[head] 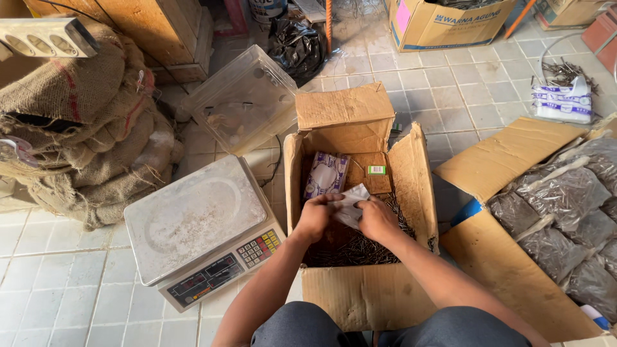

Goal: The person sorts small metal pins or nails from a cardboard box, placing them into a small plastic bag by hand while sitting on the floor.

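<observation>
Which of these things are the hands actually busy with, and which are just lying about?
In use:
- left hand and right hand, both on a small white bag
- open cardboard box of nails

Lying about:
- weighing scale
- burlap sacks
- clear plastic tub
- bagged nails

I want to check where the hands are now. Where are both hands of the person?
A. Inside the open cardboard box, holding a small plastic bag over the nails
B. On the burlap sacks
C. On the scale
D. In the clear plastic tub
A: the left hand and right hand are together inside the box, holding a small bag above the nails; the scale is untouched.
</observation>
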